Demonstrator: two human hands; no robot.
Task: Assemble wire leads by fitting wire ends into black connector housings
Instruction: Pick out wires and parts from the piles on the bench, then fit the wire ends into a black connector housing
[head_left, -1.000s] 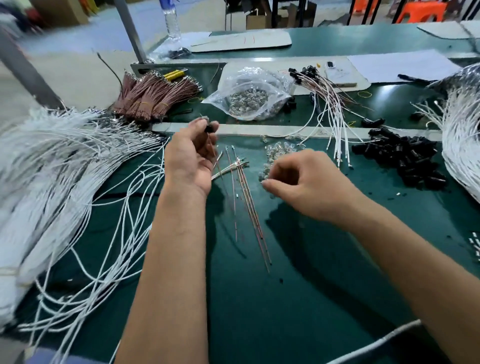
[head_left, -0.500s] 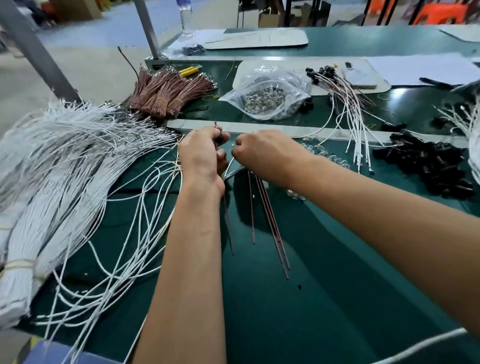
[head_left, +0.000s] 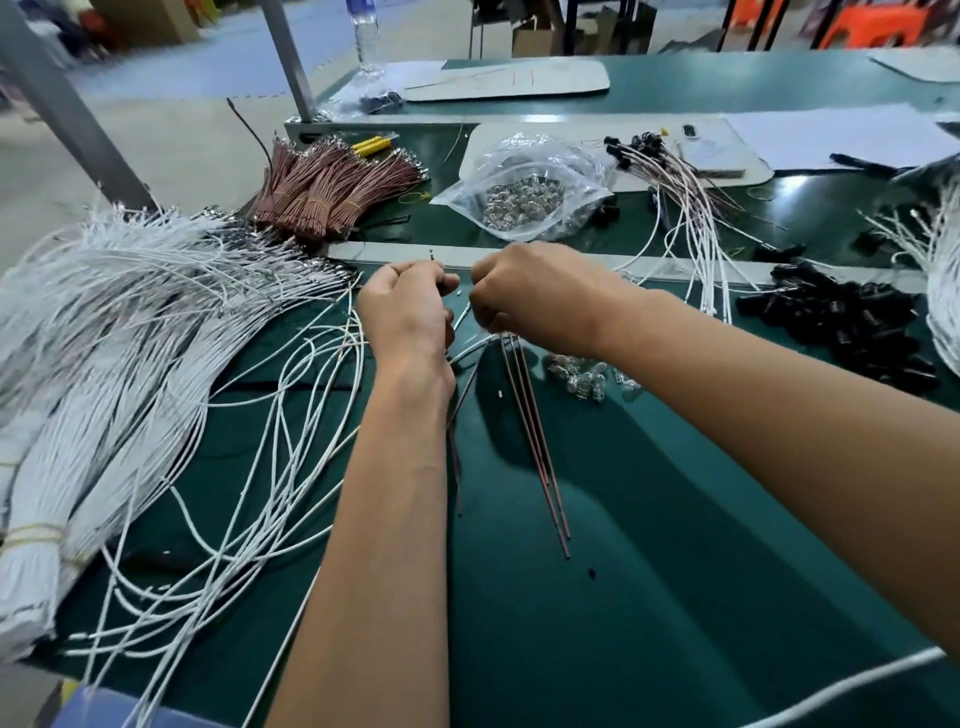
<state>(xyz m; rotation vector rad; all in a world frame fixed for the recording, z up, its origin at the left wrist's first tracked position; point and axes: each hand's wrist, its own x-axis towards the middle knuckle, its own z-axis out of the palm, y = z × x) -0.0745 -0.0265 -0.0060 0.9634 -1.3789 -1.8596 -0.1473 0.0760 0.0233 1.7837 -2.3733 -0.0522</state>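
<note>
Green bench (head_left: 675, 597) strewn with white wires (head_left: 130, 364), concrete floor (head_left: 182, 145) beyond.

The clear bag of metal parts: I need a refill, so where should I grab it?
Pinch the clear bag at its crumpled upper film, coming from above. The metal parts pool low in it, so the loose top is free. Neither of the hands needs to cross the brown wire bundles beside it.

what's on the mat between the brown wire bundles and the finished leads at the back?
Head view: a clear plastic bag of small metal parts lies between the brown wire bundles and the finished leads.
</note>
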